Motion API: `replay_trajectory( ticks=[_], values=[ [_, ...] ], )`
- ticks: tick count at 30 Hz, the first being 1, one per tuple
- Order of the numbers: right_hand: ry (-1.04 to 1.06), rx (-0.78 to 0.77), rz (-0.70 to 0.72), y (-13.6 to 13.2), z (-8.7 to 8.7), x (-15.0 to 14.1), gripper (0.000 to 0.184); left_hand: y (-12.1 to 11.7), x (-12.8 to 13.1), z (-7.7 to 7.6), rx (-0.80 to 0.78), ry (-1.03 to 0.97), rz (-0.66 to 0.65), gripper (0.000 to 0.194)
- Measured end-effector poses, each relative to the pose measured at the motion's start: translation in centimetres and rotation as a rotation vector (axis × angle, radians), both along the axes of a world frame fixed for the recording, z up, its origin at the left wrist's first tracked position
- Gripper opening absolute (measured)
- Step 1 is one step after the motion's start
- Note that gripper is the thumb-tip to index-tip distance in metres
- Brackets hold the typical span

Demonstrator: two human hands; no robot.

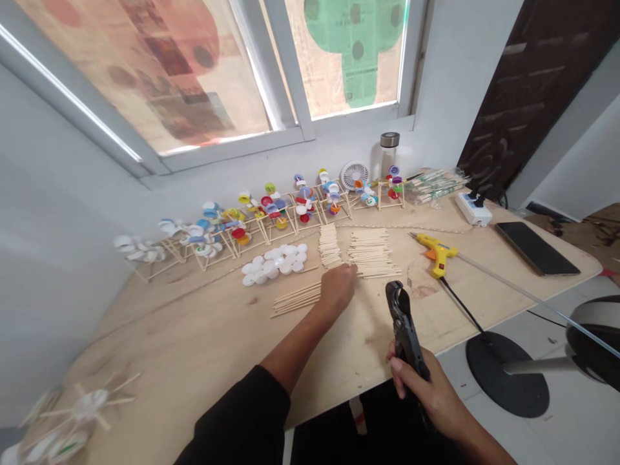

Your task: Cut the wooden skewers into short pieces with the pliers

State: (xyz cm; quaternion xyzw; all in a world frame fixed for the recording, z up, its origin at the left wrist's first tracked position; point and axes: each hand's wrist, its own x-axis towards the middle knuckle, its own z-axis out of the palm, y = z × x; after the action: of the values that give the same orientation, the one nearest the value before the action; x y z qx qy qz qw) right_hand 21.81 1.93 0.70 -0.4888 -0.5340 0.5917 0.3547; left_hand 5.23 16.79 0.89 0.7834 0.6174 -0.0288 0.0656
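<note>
Grip check first: the right hand (431, 394) is wrapped firmly around a pair of black plier-style cutters (404, 329), standing upright with the head up. The jaws look closed, but that's hard to confirm from this angle. The left hand (338, 289) is palm down right against a stack of thin wooden sticks (372, 255) on the plywood table (184, 342), and I can't tell if it's pinching any or just touching them. A second stack of sticks (329, 245) sits just beside the first, with a loose bunch of sticks (295, 299) near the left hand and a pile of white bottle caps (274, 261) a little farther along.

Biggest risk, IMO, is those unbound stacks: one careless nudge from the left hand could fan them out and mix the piles. If the cutters get used near there, a snipped piece could also flick into the caps. Behind them, a row of stick frames with colored bottle-cap wheels (271, 213) stands close together, so one knocked frame could topple its neighbors. The yellow hot glue gun (436, 252) lies close to the right hand too. No way to tell if it's hot, but a careless reach could mean a burn.
</note>
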Motion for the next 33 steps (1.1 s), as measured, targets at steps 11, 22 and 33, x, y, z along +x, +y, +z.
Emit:
replay_trajectory(
  ticks=[11, 22, 33],
  values=[
    [0.0, -0.011, -0.006, 0.0, -0.2, 0.1, 0.03, -0.5, 0.4, 0.2, 0.058, -0.083, -0.027, 0.022],
    [-0.039, -0.017, -0.038, -0.3, 0.0, -0.4, 0.03, -1.9, -10.3, 1.3, 0.026, -0.045, 0.088, 0.02],
    [-0.137, 0.058, -0.03, -0.5, 0.0, -0.9, 0.029, 0.1, -11.7, 1.3, -0.12, -0.174, -0.042, 0.008]
  ],
)
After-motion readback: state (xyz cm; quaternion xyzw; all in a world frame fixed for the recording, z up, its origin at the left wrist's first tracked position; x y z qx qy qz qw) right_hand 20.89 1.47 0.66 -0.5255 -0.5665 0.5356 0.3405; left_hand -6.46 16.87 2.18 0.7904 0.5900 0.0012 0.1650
